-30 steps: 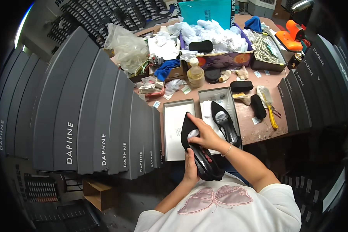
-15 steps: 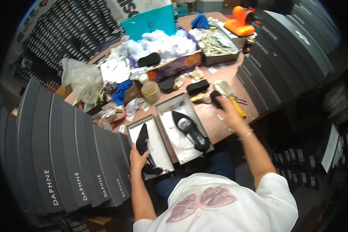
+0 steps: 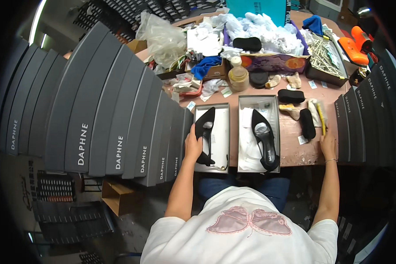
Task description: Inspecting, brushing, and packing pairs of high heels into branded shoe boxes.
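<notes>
Gripping the black shoe [image 3: 205, 132] inside the left box [image 3: 220, 149] with your closed left hand [image 3: 192, 147], you leave its mate [image 3: 265, 140] in the next box [image 3: 275, 127] while your right hand [image 3: 328, 144] grasps a yellow brush [image 3: 321, 119] on the table [image 3: 295, 152].

The bench [image 3: 314, 152] has little bare room: only a narrow strip along its near edge, right of the two open shoe boxes [image 3: 258, 102], lies free, and even there a black pad [image 3: 307, 123] and a yellow-handled tool [image 3: 320, 118] take up space. Tall stacks of grey boxes [image 3: 119, 110] wall off the left side, more stacked boxes [image 3: 365, 119] close the right, and the far half is heaped with bags, rags and containers [image 3: 233, 39].
</notes>
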Demonstrator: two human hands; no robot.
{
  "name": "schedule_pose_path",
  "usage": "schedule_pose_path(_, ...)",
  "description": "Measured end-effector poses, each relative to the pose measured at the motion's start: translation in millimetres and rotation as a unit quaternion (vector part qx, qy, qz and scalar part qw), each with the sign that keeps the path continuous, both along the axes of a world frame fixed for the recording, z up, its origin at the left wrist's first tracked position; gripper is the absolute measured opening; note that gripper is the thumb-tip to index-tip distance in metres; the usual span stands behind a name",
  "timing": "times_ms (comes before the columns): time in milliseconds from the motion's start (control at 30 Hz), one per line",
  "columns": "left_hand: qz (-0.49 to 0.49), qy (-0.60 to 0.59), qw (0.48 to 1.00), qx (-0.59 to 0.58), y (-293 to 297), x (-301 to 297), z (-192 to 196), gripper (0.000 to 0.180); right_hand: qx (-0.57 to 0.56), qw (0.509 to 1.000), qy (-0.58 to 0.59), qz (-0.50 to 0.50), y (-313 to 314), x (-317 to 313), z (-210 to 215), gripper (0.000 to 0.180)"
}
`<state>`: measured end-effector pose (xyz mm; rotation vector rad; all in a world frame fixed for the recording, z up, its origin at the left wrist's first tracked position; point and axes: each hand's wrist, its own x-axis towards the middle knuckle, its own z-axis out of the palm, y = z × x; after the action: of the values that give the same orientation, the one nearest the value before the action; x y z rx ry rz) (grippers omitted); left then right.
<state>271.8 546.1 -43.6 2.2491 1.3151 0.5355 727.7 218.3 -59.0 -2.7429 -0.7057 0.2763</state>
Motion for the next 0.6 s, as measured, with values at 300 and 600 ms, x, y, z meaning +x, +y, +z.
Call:
schedule_pose_path(300,-0.001,-0.44,0.759,-0.48,-3.7,18.6,74.9,0.03,0.474,0.849,0.234,-0.02,31.6,-63.9,94.7,0.045)
schedule_pose_path(600,-0.043,-0.253,0.66,-0.706,-118.6,27.5,93.5,0.031,0.429,0.668,0.6,0.096,158.6,-221.0,117.2,0.045)
